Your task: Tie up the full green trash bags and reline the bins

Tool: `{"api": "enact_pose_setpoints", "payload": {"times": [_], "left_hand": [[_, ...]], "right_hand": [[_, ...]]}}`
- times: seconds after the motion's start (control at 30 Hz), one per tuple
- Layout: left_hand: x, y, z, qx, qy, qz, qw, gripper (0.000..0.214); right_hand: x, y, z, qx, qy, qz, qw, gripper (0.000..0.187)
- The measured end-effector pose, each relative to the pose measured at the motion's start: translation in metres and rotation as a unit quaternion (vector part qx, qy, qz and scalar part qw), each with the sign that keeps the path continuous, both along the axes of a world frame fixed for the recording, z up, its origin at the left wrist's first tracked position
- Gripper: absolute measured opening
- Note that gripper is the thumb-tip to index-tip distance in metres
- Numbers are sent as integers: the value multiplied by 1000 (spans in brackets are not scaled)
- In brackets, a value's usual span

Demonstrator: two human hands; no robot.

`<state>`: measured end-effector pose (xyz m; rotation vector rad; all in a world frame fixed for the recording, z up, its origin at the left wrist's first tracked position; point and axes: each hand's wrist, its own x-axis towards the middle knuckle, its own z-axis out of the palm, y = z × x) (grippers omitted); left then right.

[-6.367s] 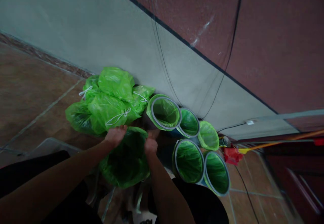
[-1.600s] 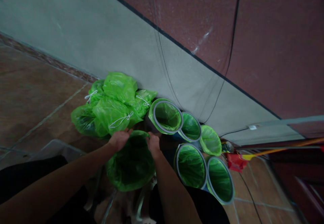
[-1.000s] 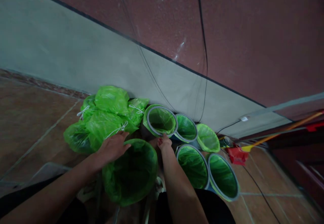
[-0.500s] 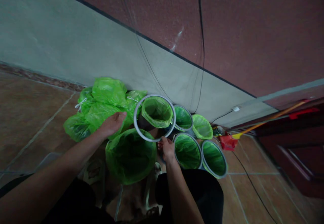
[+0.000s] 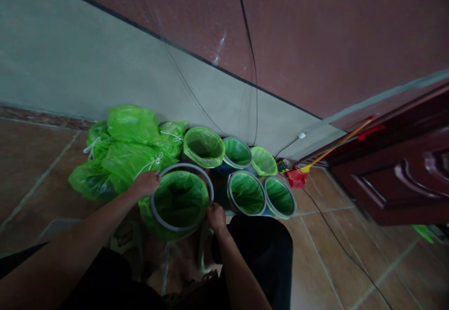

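Observation:
A grey ring (image 5: pixel 212 189), the rim of a trash bin, is held level over the nearest bin, which is lined with a green bag (image 5: pixel 182 198). My left hand (image 5: pixel 146 183) is closed on the ring's left side. On its right side, the fingers of my right hand (image 5: pixel 215 216) grip it too. The bag's edge is folded outward around the bin and hangs down outside it. Whether the ring touches the bag all round, I cannot tell.
Tied green bags (image 5: pixel 131 125) lie piled at the left by the wall. Several lined bins (image 5: pixel 247 193) stand to the right, some with grey rims. Beyond them are a red dustpan (image 5: pixel 297 177) with a yellow handle, a cable (image 5: pixel 342 242) on the tiles and a dark red door (image 5: pixel 400 174).
The ring has come down and left, from above the bins at the wall to over the nearest bin. My left hand, formerly free of it, now grips its left side.

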<state>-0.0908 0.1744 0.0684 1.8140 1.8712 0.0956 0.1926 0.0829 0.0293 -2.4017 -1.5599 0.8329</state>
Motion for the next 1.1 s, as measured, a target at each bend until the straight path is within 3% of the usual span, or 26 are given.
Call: {"api": "enact_pose_setpoints", "payload": {"times": [0.27, 0.73, 0.97, 1.1], "left_hand": [[2, -3, -22, -6, 47, -18, 999, 44], [-4, -9, -17, -55, 71, -25, 996, 41], [-6, -10, -29, -55, 90, -43, 993, 37], [-6, -10, -38, -53, 98, -46, 993, 37]], "right_hand": [[-11, -10, -4, 18, -4, 17, 1000, 41], [-20, -19, -6, 19, -1, 19, 1000, 43], [-21, -20, -13, 22, -11, 11, 1000, 38], [-25, -19, -17, -13, -31, -15, 999, 35]]}}
